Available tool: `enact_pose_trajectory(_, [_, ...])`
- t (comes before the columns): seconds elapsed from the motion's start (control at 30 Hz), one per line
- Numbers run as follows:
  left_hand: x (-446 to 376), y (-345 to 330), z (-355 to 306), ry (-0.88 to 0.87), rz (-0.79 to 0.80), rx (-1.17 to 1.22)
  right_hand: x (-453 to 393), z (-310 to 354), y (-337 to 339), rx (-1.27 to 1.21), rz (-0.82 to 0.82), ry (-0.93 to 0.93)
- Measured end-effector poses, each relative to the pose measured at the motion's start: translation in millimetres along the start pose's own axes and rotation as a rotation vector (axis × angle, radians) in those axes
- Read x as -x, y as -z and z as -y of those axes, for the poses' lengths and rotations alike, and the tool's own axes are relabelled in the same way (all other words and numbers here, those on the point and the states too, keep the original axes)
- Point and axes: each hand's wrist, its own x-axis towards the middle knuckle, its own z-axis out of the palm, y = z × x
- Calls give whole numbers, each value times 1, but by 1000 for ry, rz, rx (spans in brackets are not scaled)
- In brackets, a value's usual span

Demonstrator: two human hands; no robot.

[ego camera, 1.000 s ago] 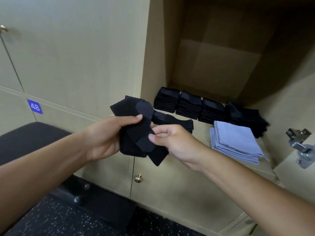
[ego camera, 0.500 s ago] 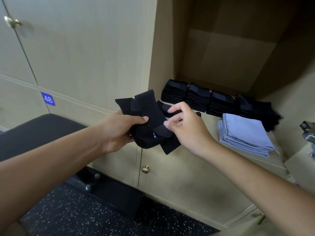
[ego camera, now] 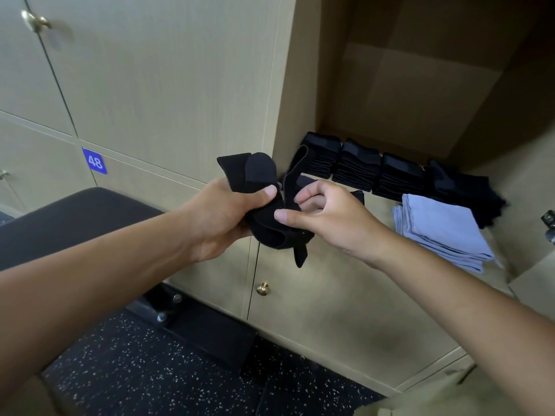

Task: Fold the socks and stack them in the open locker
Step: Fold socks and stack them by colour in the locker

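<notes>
Black sock fabric is bunched between both hands in front of the wooden locker bank, just left of the open locker. The left hand grips the bundle, thumb pressed across its top and fingers curled underneath. The right hand pinches a folded edge with thumb and curled fingers; a loose cuff strip rises from that grip and a short end hangs below.

Inside the open locker, 3 neat stacks of folded black socks stand side by side along the shelf, with a looser black pile to their right. A stack of folded light-blue cloths lies in front of that pile.

On a closed door to the left, a blue tag reads "48". A brass knob sits on the door below the hands. A black padded bench stands on speckled dark flooring.
</notes>
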Motion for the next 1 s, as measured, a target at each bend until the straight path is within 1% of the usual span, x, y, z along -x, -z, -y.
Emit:
enact_pose_trajectory(0.2, [2, 1, -5, -14, -42, 10, -5, -4, 5, -115, -14, -22])
enact_pose_trajectory(0.3, [3, 2, -6, -15, -61, -20, -9, -9, 10, -112, -69, -16])
enact_pose_trajectory(0.37, [3, 3, -7, -12, -69, -36, -12, -12, 18, -29, -160, 29])
enact_pose_trajectory(0.43, [4, 4, -8, 7, -75, -65, -16, -13, 30, 145, -240, 77])
enact_pose_trajectory(0.5, [6, 6, -8, 33, -86, -101, -21, -15, 41, 280, -261, 107])
enact_pose_trajectory(0.67, [9, 11, -7, 84, -103, -157, -45, -25, 60, 450, -172, 110])
enact_pose_trajectory(1.0, [8, 16, 0, 106, -71, -246, -85, -44, 66, 522, -28, 102])
